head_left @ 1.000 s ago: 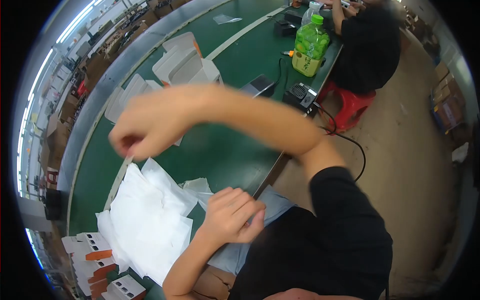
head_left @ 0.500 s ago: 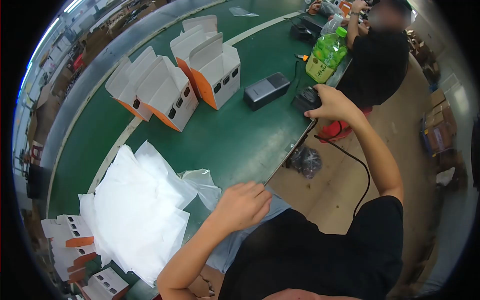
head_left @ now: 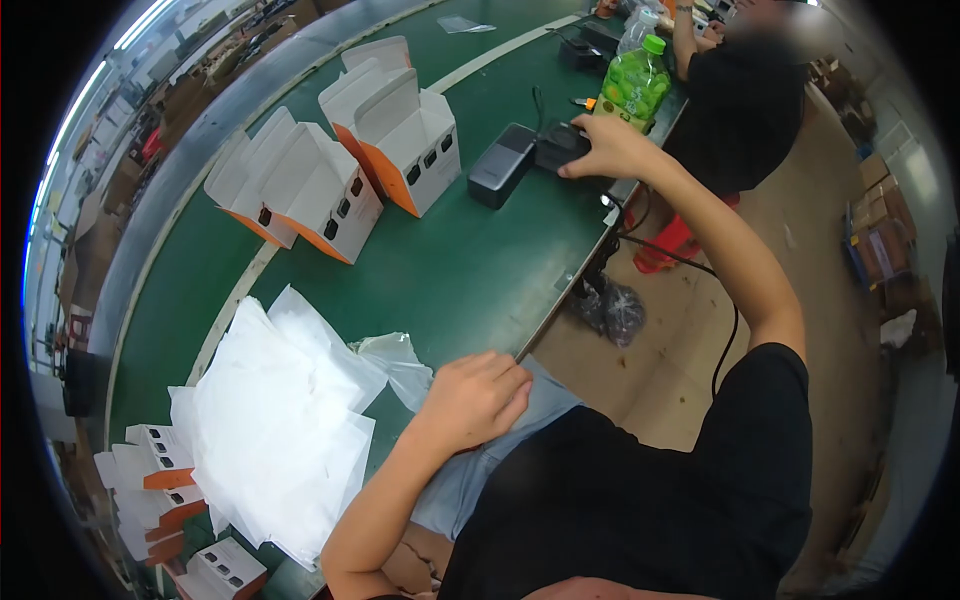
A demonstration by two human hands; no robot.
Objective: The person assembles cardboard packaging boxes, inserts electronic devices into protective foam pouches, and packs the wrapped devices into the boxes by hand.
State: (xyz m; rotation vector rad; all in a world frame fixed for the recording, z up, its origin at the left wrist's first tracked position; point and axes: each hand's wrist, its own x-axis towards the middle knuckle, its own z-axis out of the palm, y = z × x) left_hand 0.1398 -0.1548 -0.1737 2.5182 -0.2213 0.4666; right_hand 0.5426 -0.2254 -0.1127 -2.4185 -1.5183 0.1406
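Observation:
My right hand [head_left: 610,150] grips a black cabled device [head_left: 561,148] on the green table [head_left: 480,290]. Its thumb and fingers lie on either side of the device. Touching or very close to the device's left side is a dark grey box-shaped device [head_left: 502,165] with a glossy end. My left hand [head_left: 480,398] rests at the table's near edge, by the lap, with its fingers curled; whether anything is under them is hidden. Left of it lie a crumpled clear bag [head_left: 398,362] and a stack of white sheets [head_left: 280,410].
Open white and orange boxes [head_left: 420,160] stand beyond the sheets, with more boxes [head_left: 225,568] at the lower left. A green-capped bottle [head_left: 635,85] stands beyond my right hand. A black cable [head_left: 690,262] hangs off the edge. A person [head_left: 745,110] sits at the far right.
My right hand first swung from the left over to the black device, then slid it left and away, up beside the grey device, which now stands turned. My left hand has lowered slightly.

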